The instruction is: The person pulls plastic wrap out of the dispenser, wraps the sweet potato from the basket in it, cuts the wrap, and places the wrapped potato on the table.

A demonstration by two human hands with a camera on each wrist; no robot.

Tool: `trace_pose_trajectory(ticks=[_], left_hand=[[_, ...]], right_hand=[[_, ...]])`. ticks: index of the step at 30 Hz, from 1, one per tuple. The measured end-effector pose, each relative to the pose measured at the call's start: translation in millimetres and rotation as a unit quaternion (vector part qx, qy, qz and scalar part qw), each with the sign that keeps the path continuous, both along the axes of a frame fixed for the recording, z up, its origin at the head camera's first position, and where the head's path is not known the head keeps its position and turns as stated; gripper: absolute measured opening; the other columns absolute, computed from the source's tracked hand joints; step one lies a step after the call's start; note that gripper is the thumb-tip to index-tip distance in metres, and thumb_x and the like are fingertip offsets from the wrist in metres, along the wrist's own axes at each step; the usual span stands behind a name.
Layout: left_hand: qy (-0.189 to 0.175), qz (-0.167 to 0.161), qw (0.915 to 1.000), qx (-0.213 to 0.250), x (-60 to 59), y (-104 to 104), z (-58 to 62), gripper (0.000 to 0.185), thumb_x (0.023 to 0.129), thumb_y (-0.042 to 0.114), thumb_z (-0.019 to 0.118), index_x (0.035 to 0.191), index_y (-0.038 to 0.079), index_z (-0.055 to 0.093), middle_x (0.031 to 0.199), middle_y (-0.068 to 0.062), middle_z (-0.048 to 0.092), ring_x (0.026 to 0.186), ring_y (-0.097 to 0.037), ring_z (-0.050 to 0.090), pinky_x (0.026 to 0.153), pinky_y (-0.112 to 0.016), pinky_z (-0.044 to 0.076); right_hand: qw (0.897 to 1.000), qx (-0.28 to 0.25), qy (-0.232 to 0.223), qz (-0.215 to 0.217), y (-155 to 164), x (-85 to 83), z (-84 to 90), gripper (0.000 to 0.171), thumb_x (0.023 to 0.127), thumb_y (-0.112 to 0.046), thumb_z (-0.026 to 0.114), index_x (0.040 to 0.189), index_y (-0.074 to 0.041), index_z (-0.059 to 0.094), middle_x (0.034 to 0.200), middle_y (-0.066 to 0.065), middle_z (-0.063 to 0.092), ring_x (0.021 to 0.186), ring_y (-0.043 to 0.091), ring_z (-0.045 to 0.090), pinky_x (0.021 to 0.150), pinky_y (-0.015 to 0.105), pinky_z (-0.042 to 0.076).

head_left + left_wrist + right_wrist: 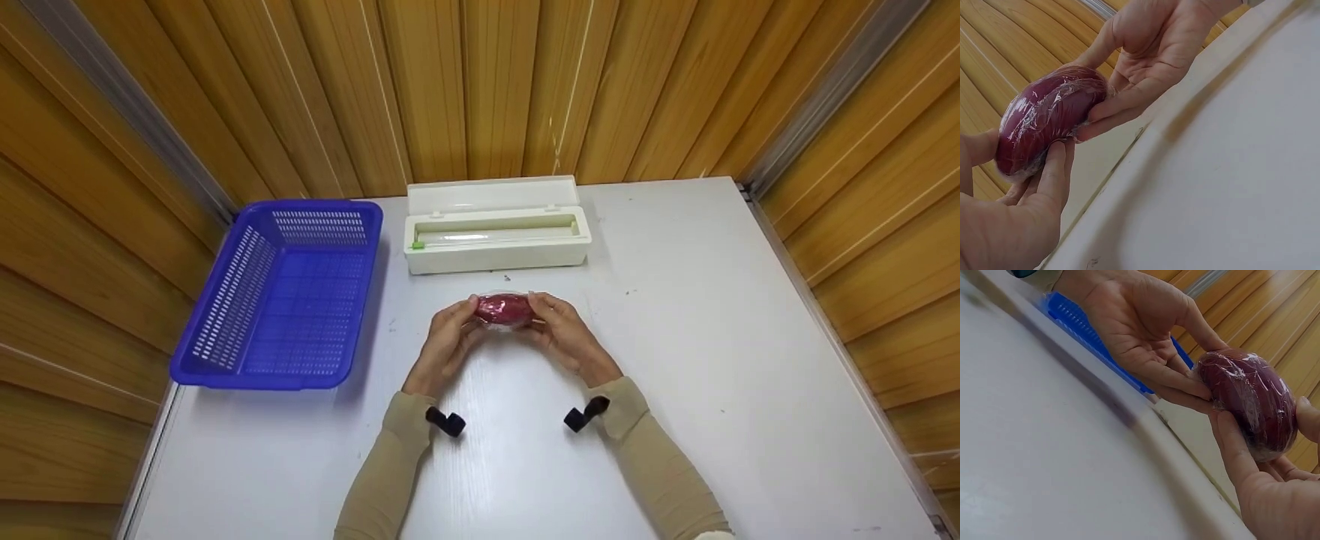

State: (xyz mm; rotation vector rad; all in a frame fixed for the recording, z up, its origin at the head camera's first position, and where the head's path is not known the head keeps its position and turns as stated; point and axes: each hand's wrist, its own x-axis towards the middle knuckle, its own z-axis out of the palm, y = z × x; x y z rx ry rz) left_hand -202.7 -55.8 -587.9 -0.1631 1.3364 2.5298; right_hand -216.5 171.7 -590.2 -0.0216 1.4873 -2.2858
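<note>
Purple film-wrapped onion (503, 308), one, held between left hand (448, 343) and right hand (568, 338).

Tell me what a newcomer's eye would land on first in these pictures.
First the dark red onion wrapped in cling film, held between the left hand and right hand above the middle of the white table. Next the blue basket at the left, and the open white film dispenser behind the hands.

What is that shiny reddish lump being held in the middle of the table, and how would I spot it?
Start at the white table; in front of the open white film-dispenser box, right of the blue basket, both hands meet. Between left hand and right hand sits a purple-red oval wrapped in clear cling film, the only dark red, glossy thing there.
</note>
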Motion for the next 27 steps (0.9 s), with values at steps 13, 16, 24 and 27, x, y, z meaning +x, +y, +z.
trace_pose_trajectory(ticks=[13,16,24,27], left_hand=[[-0.026,-0.013,0.9995,0.01,0.4,0,0.2,0.043,0.112,0.021,0.056,0.135,-0.015,0.056,0.117,-0.014,0.071,0.1,-0.019,0.076,0.096,-0.027,0.06],[-0.032,0.001,0.9994,0.011,-0.1,1,-0.3,0.04,0.112,0.02,0.056,0.133,-0.014,0.057,0.115,-0.013,0.071,0.098,-0.017,0.076,0.094,-0.026,0.06],[-0.04,0.027,0.9986,0.019,0.2,0,-0.6,0.041,0.112,0.022,0.056,0.134,-0.013,0.058,0.11,-0.01,0.072,0.092,-0.013,0.075,0.087,-0.021,0.061],[-0.043,0.018,0.9986,0.024,0.0,0,0.0,0.044,0.112,0.023,0.056,0.136,-0.013,0.057,0.111,-0.011,0.073,0.093,-0.014,0.077,0.09,-0.023,0.061]], right_hand=[[1.0,-0.004,0.015,0.019,4,-1.5,3.9,0.037,0.112,-0.023,0.056,0.134,0.003,0.068,0.129,0.012,0.072,0.113,0.022,0.075,0.102,0.034,0.058],[0.998,0.04,0.049,0.024,7,-2.2,5.7,0.045,0.112,-0.026,0.056,0.143,0.007,0.06,0.137,0.015,0.069,0.117,0.022,0.073,0.108,0.041,0.056],[0.98,0.134,0.146,0.004,14,-1.3,8.4,0.053,0.104,-0.008,0.068,0.151,0.008,0.05,0.151,0.028,0.056,0.12,0.019,0.072,0.111,0.054,0.051],[0.977,0.149,0.153,-0.006,15,-1.6,7.7,0.05,0.101,-0.007,0.072,0.147,0.007,0.057,0.146,0.026,0.06,0.116,0.019,0.074,0.107,0.051,0.054]])
